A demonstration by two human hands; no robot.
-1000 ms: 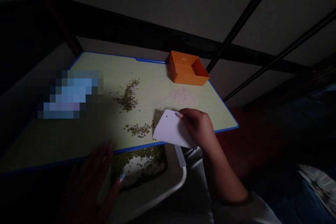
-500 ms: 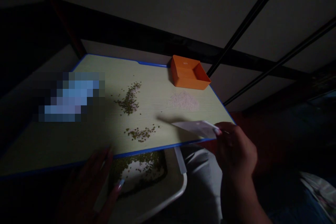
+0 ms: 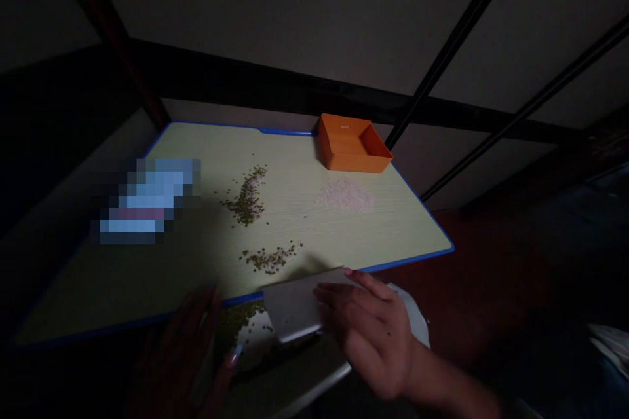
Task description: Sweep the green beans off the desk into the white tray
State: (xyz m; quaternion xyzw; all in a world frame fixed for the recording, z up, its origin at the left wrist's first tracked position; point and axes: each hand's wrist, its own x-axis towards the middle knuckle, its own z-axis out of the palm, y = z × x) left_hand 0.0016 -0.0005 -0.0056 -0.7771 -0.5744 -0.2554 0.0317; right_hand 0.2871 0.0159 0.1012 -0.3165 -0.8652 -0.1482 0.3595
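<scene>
Fingers of the right hand grasp a white scraper at six o'clock, over a tub; the grip of the left hand, at seven, cannot be told. From the scraper, green grains lie at eleven, whitish grains and an orange box at one.

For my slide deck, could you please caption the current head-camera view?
Right hand holding a white card at a table's near edge, with greenish grains, pale grains and an orange box beyond.
</scene>
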